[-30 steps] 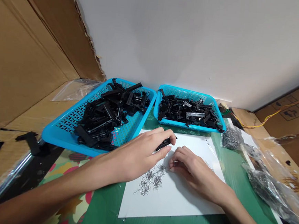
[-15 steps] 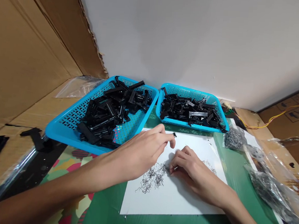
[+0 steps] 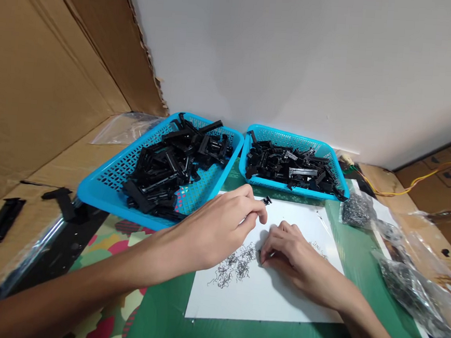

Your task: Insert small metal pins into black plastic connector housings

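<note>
My left hand [image 3: 231,219] is closed around a black plastic part [image 3: 267,200], whose small end juts out past the fingers above the white sheet [image 3: 234,307]. Most of that part is hidden by the hand. My right hand [image 3: 291,249] rests low over the sheet with thumb and fingertips pinched together; whatever is between them is too small or hidden to make out. Beside its fingertips lies a loose heap of small bent wire pieces [image 3: 235,267], partly covered by my left hand. A smaller scatter of wire pieces [image 3: 317,249] shows behind my right hand.
Two blue baskets [image 3: 101,206] [image 3: 282,186] of black plastic parts stand against the wall. Plastic bags of small metal pieces [image 3: 357,209] [image 3: 405,287] lie on the right. More black parts [image 3: 5,219] [image 3: 61,200] are at the left. Yellow wires [image 3: 403,189] run along the right.
The end of the black part shows a little more past my left fingers. My right hand's pinched fingertips have drawn slightly away from the wire heap. The whole view has shifted slightly.
</note>
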Demonstrator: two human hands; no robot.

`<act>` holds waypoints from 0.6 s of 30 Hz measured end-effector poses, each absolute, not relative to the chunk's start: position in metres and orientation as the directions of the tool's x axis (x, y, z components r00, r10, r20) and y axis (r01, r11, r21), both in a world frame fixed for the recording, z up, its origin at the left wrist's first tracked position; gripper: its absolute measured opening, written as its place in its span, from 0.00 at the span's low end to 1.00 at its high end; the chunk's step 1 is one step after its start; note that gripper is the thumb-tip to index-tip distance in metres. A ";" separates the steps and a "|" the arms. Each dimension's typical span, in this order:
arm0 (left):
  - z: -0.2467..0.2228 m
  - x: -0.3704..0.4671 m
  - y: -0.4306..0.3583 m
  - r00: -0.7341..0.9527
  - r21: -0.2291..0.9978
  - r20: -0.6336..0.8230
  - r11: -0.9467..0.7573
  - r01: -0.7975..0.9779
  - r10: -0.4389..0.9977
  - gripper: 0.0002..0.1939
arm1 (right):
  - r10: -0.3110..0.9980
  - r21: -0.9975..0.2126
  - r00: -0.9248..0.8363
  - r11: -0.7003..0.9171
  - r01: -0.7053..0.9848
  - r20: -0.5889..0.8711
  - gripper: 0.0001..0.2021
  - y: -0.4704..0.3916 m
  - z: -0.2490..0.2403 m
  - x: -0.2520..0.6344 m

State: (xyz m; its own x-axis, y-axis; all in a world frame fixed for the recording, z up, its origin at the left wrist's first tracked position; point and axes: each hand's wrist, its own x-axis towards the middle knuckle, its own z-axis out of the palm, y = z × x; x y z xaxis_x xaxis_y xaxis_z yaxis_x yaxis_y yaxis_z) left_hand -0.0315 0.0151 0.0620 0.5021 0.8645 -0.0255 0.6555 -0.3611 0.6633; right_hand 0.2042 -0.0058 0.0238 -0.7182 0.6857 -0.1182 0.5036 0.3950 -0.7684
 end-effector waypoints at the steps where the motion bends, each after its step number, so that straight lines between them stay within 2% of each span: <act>1: 0.062 -0.032 0.015 0.508 0.660 -0.028 -0.366 0.656 0.861 0.17 | 0.678 -0.773 -0.724 0.390 0.500 -0.127 0.08 -0.006 0.026 0.205; 4: 0.062 -0.033 0.012 0.546 0.645 -0.010 -0.412 0.644 0.838 0.17 | 0.711 -0.858 -0.697 0.296 0.419 -0.095 0.07 -0.007 0.030 0.208; 7: 0.066 -0.033 0.010 0.549 0.671 -0.014 -0.400 0.625 0.835 0.18 | 0.832 -0.936 -0.550 0.243 0.256 0.066 0.08 -0.009 0.028 0.207; 9: 0.070 -0.031 0.008 0.528 0.723 -0.052 -0.333 0.606 0.848 0.16 | 0.892 -0.938 -0.410 0.288 0.191 0.191 0.07 -0.011 0.024 0.204; 13: 0.075 -0.024 0.006 0.529 0.826 -0.126 -0.207 0.525 0.839 0.13 | 0.907 -0.879 -0.228 0.405 0.252 0.353 0.06 -0.015 0.018 0.199; 18: 0.063 -0.016 0.003 0.507 0.887 -0.096 -0.157 0.434 0.856 0.12 | 0.904 -0.862 -0.173 0.426 0.276 0.391 0.07 -0.018 0.015 0.194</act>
